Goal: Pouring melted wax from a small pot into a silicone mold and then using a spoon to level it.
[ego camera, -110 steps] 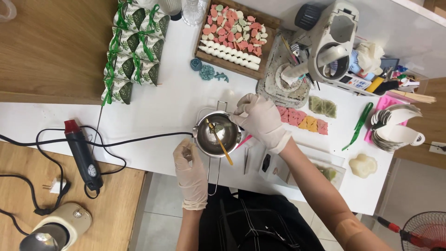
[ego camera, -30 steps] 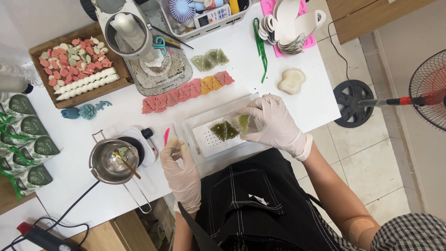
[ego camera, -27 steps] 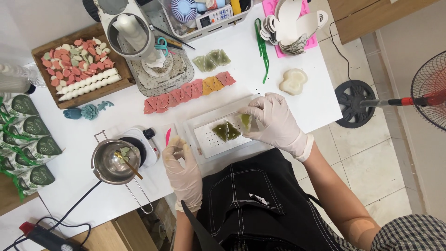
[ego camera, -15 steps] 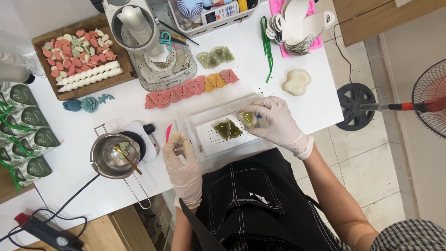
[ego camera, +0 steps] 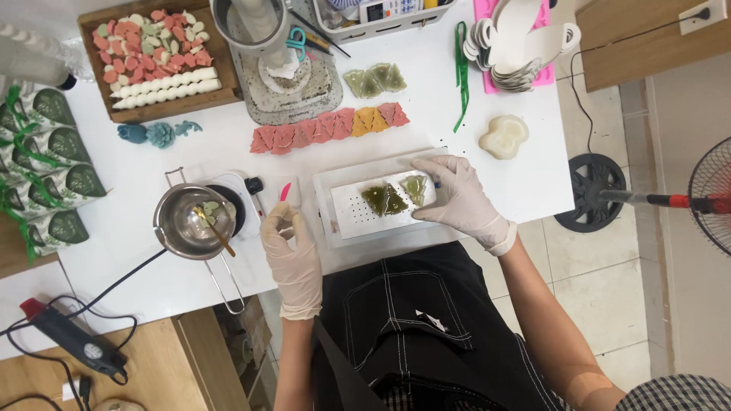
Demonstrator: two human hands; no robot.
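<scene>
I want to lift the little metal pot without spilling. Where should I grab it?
Grip the wire handle, coming from the table's near edge. It sticks out from the metal pot toward the person, clear of the small hotplate underneath and the stick leaning inside.

Overhead view of a white surface (ego camera: 190, 266). The right hand (ego camera: 457, 202), gloved, rests on a white perforated tray (ego camera: 358, 209) near the front edge, fingertips touching a pale green triangular piece (ego camera: 416, 189) beside two darker ones (ego camera: 384, 200). The left hand (ego camera: 289, 243), gloved, is curled just beside a steel pot (ego camera: 190, 223) on a small hotplate (ego camera: 240, 202).
</scene>
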